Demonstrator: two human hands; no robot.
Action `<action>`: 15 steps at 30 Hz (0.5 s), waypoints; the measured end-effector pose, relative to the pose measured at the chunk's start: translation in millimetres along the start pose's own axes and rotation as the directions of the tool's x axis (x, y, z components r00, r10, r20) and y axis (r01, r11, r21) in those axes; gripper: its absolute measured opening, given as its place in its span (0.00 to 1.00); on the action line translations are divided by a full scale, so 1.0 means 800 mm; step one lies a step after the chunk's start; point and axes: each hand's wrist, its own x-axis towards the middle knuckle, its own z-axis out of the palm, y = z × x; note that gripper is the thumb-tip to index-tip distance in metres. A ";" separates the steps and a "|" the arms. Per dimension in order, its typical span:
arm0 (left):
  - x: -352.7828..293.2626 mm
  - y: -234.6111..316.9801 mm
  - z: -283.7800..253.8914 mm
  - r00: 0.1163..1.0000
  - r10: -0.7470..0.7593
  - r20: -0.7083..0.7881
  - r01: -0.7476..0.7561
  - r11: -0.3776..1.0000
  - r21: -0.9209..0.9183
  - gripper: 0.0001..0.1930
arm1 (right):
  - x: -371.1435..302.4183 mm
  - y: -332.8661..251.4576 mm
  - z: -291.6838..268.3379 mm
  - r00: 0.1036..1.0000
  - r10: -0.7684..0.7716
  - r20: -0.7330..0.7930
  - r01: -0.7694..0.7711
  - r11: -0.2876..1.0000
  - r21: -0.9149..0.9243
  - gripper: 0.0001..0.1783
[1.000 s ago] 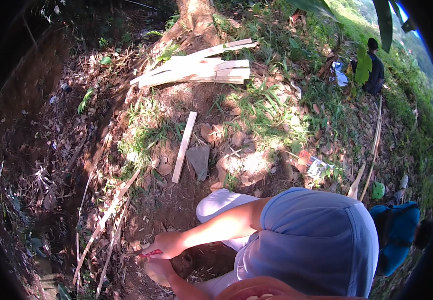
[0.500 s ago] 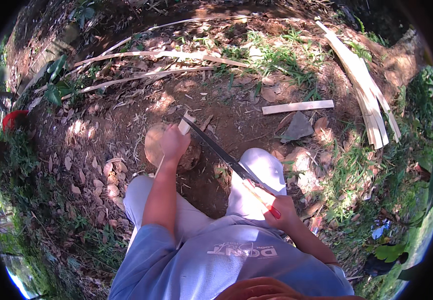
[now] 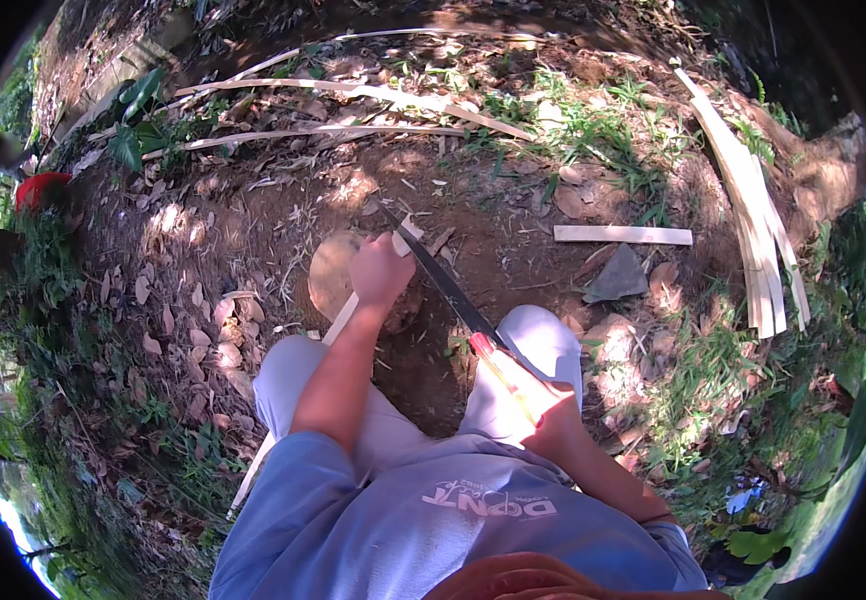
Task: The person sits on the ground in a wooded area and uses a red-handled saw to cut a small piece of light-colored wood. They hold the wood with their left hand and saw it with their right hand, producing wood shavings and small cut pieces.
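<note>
My left hand (image 3: 381, 272) is closed round a long pale wooden strip (image 3: 342, 318), pressing it over the top of a round wood stump (image 3: 333, 272). The strip's short far end pokes out past my fingers; its other end runs back under my forearm beside my left leg. My right hand (image 3: 556, 420) grips the red-orange handle of a saw (image 3: 443, 284). Its long dark blade slants up to the left and crosses the strip's far end, just beyond my left fingers. Whether the blade's edge bites into the wood is too small to tell.
A short flat slat (image 3: 623, 235) lies on the ground ahead to the right, above a grey stone (image 3: 617, 275). Farther right is a bundle of long pale strips (image 3: 750, 225). More long strips (image 3: 353, 88) lie across the far ground. A red object (image 3: 43, 191) sits at far left.
The saw has slid forward and left, its tip reaching farther past the strip. My left hand keeps its grip on the stump. The whole view has shifted slightly.
</note>
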 end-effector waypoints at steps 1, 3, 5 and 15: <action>-0.001 0.003 0.000 1.000 -0.006 0.003 0.006 1.000 -0.007 0.18 | 0.033 -0.008 0.013 0.999 0.028 -0.043 -0.026 0.998 0.052 0.26; -0.002 0.007 -0.002 1.000 -0.019 0.008 0.020 1.000 -0.004 0.17 | 0.103 -0.014 0.041 0.995 0.019 -0.101 -0.003 0.988 0.153 0.28; 0.003 0.011 -0.002 1.000 -0.018 0.015 0.017 1.000 0.014 0.15 | 0.180 0.018 0.089 0.952 -0.146 -0.268 0.197 0.965 0.174 0.28; 0.009 0.017 -0.010 0.995 0.092 -0.025 -0.095 0.988 -0.124 0.09 | 0.227 0.032 0.108 0.907 -0.215 -0.362 0.312 0.920 0.236 0.26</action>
